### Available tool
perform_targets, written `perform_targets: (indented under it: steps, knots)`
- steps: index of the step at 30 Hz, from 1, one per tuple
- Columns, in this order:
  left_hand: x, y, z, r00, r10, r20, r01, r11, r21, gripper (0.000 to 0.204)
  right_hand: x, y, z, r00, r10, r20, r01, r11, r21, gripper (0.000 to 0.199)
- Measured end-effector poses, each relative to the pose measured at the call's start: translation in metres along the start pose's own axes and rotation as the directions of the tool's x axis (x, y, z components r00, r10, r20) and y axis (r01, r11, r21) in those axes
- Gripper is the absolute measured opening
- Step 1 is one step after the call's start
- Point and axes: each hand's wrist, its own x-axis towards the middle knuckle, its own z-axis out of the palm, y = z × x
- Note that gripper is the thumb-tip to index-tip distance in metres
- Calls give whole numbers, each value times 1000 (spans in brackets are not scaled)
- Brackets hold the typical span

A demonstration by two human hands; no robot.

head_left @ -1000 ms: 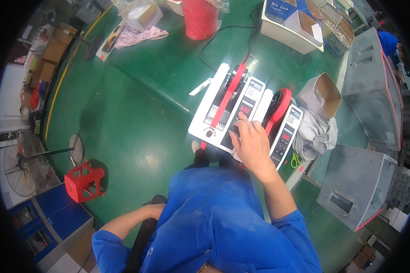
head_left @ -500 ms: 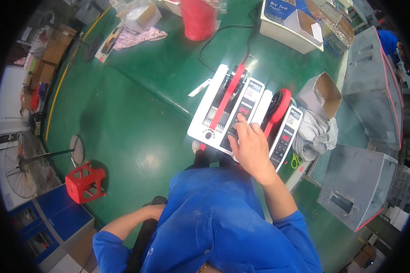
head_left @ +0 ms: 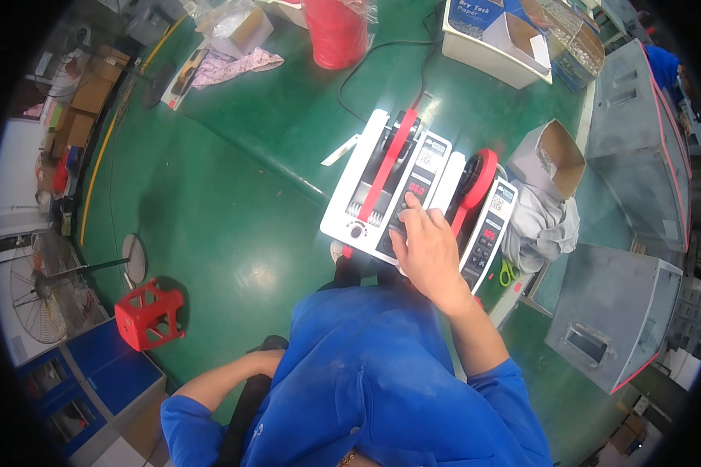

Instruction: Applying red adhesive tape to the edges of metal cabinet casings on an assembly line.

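My right hand (head_left: 430, 251) rests over the control panel of a white tape dispenser (head_left: 350, 204). Its index finger is stretched onto a button just below the lit red display (head_left: 417, 189), the thumb stands apart, and nothing is held. Red tape (head_left: 387, 173) runs lengthwise down the machine's middle. Just to the right, partly behind my hand, stands a second white dispenser (head_left: 491, 226) with a roll of red tape (head_left: 484, 173) and its own lit display. My left forearm (head_left: 230, 379) bends in at my side; the hand itself is hidden behind my blue clothing.
Right of the machines lie green-handled scissors (head_left: 508, 272), a grey cloth (head_left: 541, 226) and an open carton (head_left: 549, 162). Grey metal boxes (head_left: 611, 315) stand farther right. A white bin (head_left: 494, 58) and red wrapped roll (head_left: 335, 31) are at the back. A red stool (head_left: 149, 315) stands left.
The digits on the first dispenser's display have changed. My right hand stays on the panel with its finger at the same place; the whole view has shifted very slightly.
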Motion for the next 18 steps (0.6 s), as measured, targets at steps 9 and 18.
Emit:
perform_targets:
  steps: [9, 18]
  knots:
    - [-1, 4, 3, 991, 39, -124, -39, 999, 3, 44, 1, -2, -2, 1000, 9, 22, -9, 1000, -10, 28]
    - [-1, 6, 0, 993, 10, -119, -7, 1000, 27, 45, 1, -2, -3, 1000, -3, 20, 3, 1000, -25, 28]
